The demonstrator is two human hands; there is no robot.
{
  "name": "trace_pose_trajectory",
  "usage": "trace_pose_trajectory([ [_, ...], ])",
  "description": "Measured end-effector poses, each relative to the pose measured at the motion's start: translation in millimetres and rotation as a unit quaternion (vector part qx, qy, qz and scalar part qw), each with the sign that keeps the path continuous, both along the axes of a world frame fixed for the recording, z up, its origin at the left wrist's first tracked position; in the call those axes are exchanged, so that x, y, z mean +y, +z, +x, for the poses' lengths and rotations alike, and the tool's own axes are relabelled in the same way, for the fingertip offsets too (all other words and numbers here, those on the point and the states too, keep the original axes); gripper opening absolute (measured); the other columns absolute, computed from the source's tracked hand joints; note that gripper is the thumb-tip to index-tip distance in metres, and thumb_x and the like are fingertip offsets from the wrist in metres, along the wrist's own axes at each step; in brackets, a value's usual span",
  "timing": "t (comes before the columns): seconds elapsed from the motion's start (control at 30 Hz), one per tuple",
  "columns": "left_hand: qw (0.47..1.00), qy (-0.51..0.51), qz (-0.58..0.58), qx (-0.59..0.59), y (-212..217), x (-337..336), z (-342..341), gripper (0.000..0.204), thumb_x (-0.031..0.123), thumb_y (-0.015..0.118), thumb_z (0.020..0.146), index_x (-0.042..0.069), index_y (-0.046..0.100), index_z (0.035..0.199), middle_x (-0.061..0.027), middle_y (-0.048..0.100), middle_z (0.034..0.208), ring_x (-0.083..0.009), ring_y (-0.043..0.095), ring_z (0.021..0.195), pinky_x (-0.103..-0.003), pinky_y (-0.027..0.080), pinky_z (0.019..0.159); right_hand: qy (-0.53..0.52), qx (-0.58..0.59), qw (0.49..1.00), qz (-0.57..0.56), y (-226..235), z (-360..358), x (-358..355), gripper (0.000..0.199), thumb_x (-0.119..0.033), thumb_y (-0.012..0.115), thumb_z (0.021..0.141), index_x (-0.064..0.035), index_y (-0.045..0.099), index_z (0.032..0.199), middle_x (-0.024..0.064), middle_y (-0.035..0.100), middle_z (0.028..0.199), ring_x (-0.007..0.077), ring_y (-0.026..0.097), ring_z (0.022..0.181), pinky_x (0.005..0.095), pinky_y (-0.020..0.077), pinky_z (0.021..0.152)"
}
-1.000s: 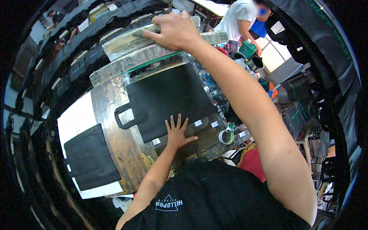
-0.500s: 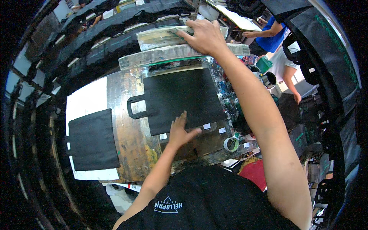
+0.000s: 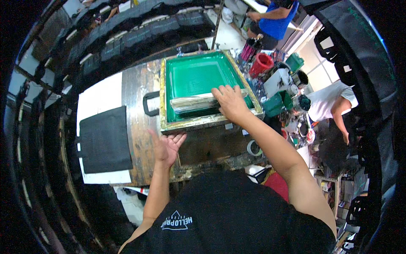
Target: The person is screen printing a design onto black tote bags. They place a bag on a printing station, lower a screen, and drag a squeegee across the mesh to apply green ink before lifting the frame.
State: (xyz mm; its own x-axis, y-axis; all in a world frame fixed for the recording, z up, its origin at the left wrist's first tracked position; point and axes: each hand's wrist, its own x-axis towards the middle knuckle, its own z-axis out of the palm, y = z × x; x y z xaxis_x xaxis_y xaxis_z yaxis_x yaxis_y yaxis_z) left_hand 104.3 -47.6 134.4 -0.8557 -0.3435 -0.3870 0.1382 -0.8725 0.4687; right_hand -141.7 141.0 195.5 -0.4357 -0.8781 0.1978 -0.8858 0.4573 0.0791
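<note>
A wooden-framed printing screen [image 3: 192, 125] lies flat on the worktable, its mesh [image 3: 196, 78] coated with green ink. My right hand [image 3: 231, 102] is closed over the right part of a long wooden squeegee [image 3: 192, 101], which stands on the mesh near the frame's near side. My left hand [image 3: 166, 148] is at the frame's near left corner, palm up, fingers stretched and thumb apart; its fingertips reach the frame's lower edge. From under the frame's left side sticks a black bag's handle [image 3: 148, 104]; the rest of that bag is hidden.
Another black bag [image 3: 104, 139] lies on a white sheet [image 3: 99, 91] at the left. A tape roll [image 3: 248, 147] is near the table's front edge. Ink containers, including a red one [image 3: 261, 64], crowd the right. Two people stand beyond; racks of black bags surround the table.
The raised screen has come down over the black bag, with my right hand lowered toward me on the squeegee. My left hand has left the bag, moved left and turned palm up.
</note>
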Motion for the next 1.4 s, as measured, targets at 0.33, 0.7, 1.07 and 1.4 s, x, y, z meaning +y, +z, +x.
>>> trace_pose_trajectory([
  [0.33,0.984,-0.017,-0.079,-0.159,-66,20,6,0.118,0.095,0.034,0.083,0.009,0.017,0.162,-0.0254,0.042,0.154,-0.0418,0.052,0.133,-0.052,0.043,0.111,-0.017,-0.132,0.989,0.065,-38,-37,-9,0.069,-0.017,0.082,0.076,-0.0124,0.048,0.136,0.0110,0.061,0.122,0.0344,0.058,0.119,0.0596,0.0431,0.091],
  [0.7,0.982,-0.025,-0.084,-0.164,-80,25,1,0.122,0.095,0.033,0.084,0.004,0.014,0.162,-0.0326,0.038,0.153,-0.0443,0.048,0.137,-0.052,0.042,0.114,-0.017,-0.066,0.997,0.046,-94,18,15,0.063,-0.013,0.080,0.073,-0.0107,0.050,0.129,0.0112,0.061,0.114,0.0320,0.058,0.110,0.0528,0.0394,0.089],
  [1.07,0.978,-0.033,-0.056,-0.199,-73,22,-2,0.115,0.091,0.033,0.087,0.008,0.011,0.164,-0.0267,0.032,0.159,-0.0442,0.043,0.141,-0.052,0.042,0.113,-0.026,-0.013,1.000,0.007,-108,-42,-36,0.041,-0.009,0.061,0.088,-0.0162,0.056,0.129,0.0064,0.062,0.109,0.0268,0.058,0.109,0.0512,0.0385,0.088],
  [1.4,0.969,0.007,-0.044,-0.242,-67,28,-5,0.110,0.089,0.031,0.090,0.005,0.021,0.160,-0.0210,0.045,0.151,-0.0345,0.058,0.126,-0.049,0.051,0.103,-0.042,-0.019,0.998,0.043,-140,-188,-134,0.062,-0.006,0.072,0.077,-0.0175,0.053,0.135,0.0071,0.062,0.118,0.0286,0.056,0.114,0.0529,0.0381,0.088],
])
